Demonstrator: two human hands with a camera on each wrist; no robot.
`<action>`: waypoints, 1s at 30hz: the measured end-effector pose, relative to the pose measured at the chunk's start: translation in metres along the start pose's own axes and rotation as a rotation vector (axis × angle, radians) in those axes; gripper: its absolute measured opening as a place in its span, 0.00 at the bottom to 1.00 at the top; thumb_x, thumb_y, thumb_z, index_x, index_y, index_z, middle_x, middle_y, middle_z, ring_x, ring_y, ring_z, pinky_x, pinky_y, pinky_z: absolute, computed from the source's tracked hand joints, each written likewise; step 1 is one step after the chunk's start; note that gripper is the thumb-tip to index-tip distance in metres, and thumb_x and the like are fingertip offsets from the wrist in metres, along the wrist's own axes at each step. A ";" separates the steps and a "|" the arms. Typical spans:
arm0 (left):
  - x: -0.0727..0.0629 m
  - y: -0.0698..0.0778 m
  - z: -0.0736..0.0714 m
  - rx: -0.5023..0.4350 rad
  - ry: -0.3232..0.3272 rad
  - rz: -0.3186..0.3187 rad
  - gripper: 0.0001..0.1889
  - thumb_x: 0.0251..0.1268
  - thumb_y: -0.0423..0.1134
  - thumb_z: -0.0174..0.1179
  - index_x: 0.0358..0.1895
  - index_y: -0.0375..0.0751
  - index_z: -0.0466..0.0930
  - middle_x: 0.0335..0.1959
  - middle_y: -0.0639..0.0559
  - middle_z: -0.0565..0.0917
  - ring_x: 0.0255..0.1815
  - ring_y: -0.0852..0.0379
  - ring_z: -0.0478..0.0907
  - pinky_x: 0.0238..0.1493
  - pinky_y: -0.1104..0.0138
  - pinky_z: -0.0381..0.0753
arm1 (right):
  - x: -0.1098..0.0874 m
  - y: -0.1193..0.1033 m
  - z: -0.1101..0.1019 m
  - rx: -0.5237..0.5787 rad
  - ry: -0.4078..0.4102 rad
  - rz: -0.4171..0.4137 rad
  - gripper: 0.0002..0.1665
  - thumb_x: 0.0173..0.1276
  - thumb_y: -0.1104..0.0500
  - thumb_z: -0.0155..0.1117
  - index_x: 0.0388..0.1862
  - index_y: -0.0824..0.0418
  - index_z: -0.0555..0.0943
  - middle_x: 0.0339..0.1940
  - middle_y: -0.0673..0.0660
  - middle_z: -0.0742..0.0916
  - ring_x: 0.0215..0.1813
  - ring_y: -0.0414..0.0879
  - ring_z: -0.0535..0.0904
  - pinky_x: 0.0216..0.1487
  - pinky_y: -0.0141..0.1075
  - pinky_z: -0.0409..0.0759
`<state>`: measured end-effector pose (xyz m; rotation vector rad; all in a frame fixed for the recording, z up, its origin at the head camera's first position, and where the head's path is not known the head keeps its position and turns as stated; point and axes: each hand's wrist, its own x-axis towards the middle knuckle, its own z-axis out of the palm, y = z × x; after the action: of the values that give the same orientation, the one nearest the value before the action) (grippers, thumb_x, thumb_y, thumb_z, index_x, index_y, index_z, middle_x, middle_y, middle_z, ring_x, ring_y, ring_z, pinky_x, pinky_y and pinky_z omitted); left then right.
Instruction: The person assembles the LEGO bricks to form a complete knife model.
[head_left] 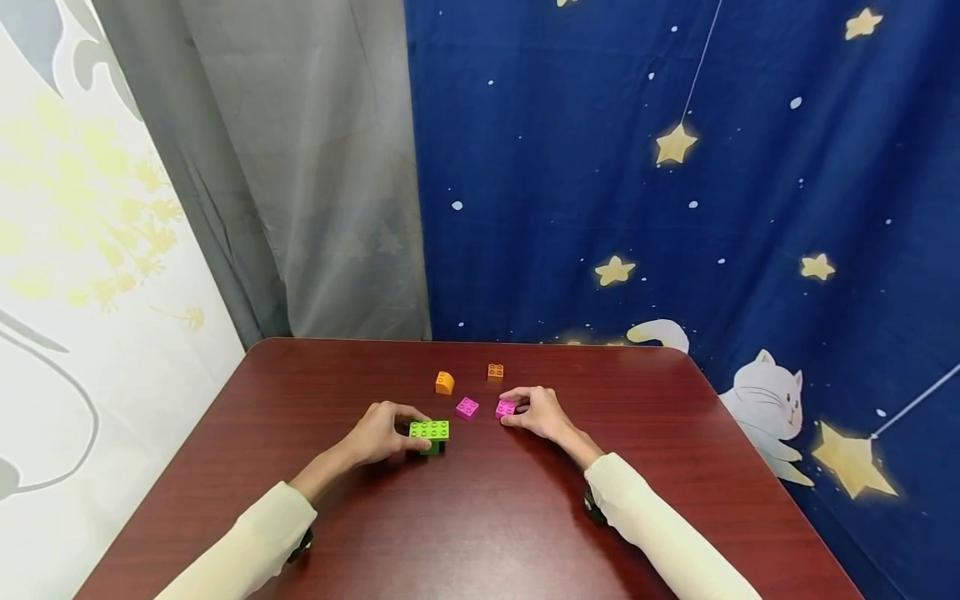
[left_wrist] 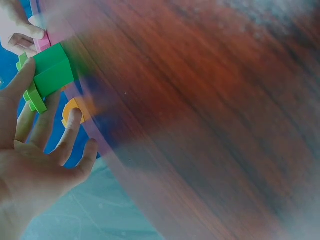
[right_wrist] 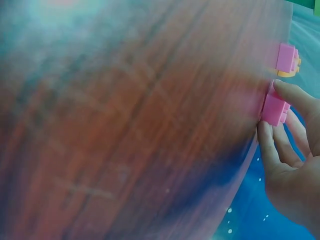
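My left hand [head_left: 386, 433] grips a small stack of toy building bricks: a light green brick [head_left: 430, 429] with two rows of studs on top of a darker green brick [left_wrist: 54, 70]. To the right, my right hand [head_left: 542, 412] pinches a pink brick [head_left: 506, 408] between thumb and fingers; in the right wrist view that pink brick [right_wrist: 275, 108] sits right at the tabletop. A second pink brick [head_left: 467, 407] lies between the two hands, its studs facing up.
Behind the pink bricks are an orange brick [head_left: 496, 372] with studs and a yellow-orange brick [head_left: 445, 383] with a curved side. All rest on a dark red wooden table [head_left: 465, 517]. A grey curtain [head_left: 345, 183] and a blue starry curtain [head_left: 540, 208] hang beyond its far edge.
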<state>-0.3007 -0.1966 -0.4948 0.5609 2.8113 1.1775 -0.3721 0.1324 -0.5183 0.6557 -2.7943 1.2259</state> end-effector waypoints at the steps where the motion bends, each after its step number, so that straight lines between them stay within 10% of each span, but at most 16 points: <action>1: 0.000 -0.001 0.000 0.002 0.001 0.009 0.17 0.56 0.47 0.80 0.48 0.50 0.91 0.43 0.54 0.89 0.42 0.55 0.83 0.44 0.64 0.82 | -0.001 -0.001 0.000 -0.002 0.001 0.005 0.24 0.55 0.61 0.85 0.52 0.59 0.90 0.44 0.56 0.92 0.43 0.47 0.90 0.48 0.39 0.86; 12: -0.002 -0.003 0.001 0.004 0.014 0.017 0.18 0.55 0.49 0.80 0.48 0.50 0.91 0.42 0.56 0.89 0.40 0.58 0.83 0.43 0.65 0.83 | -0.006 -0.015 -0.003 0.002 -0.021 -0.014 0.23 0.56 0.60 0.85 0.52 0.59 0.90 0.39 0.54 0.91 0.39 0.46 0.89 0.34 0.30 0.82; 22: -0.001 -0.002 0.001 -0.010 0.012 0.006 0.18 0.54 0.49 0.81 0.47 0.50 0.91 0.40 0.55 0.89 0.40 0.56 0.83 0.43 0.65 0.82 | -0.006 -0.036 0.001 -0.004 -0.041 -0.091 0.23 0.58 0.60 0.84 0.53 0.60 0.90 0.39 0.54 0.92 0.43 0.48 0.90 0.46 0.40 0.87; 30: -0.001 0.000 0.001 -0.023 0.010 0.016 0.17 0.54 0.47 0.81 0.47 0.49 0.91 0.40 0.53 0.89 0.40 0.55 0.83 0.42 0.65 0.82 | -0.005 -0.058 0.007 0.012 -0.069 -0.130 0.24 0.59 0.60 0.83 0.55 0.60 0.89 0.41 0.57 0.92 0.43 0.49 0.90 0.40 0.30 0.85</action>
<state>-0.2999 -0.1959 -0.4952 0.5782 2.8028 1.2165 -0.3448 0.0944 -0.4838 0.8811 -2.7499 1.2196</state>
